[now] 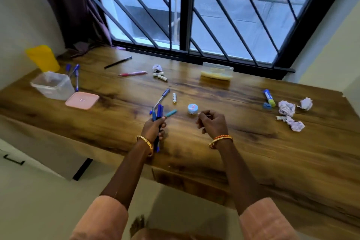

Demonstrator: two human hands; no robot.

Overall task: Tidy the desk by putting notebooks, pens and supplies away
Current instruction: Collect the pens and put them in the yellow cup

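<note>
So the left hand (153,125) is wrapped tight around a bunch of blue pens (157,115), tips sticking up above the fist and the other ends poking out below the wrist. A teal pen (171,113) sticks out sideways from the same grip, pointing toward the right hand.

The right hand (211,122) is loosely curled, fingers bent in, and I honestly can't tell if there's anything pinched in there. Just past its fingertips, nearly touching, sits a small round jar with a light blue lid (192,108).

Straight ahead of the left hand there's one more blue pen (162,97) lying on the wooden desk (233,142), with a little white tube (174,98) just beside it. Further out beyond that: a pink pen (133,73), a black pen (117,62) and a crumpled paper ball (157,68).

Off to the left hand's outer side is a clear plastic container (52,84) with its pink lid (82,100) lying next to it, plus a few blue pens behind and a yellow cup (42,57).

Well off past the right hand: a glue stick (269,97) and several paper wads (286,108). Far ahead of it, by the window, a clear lidded box (217,71).
</note>
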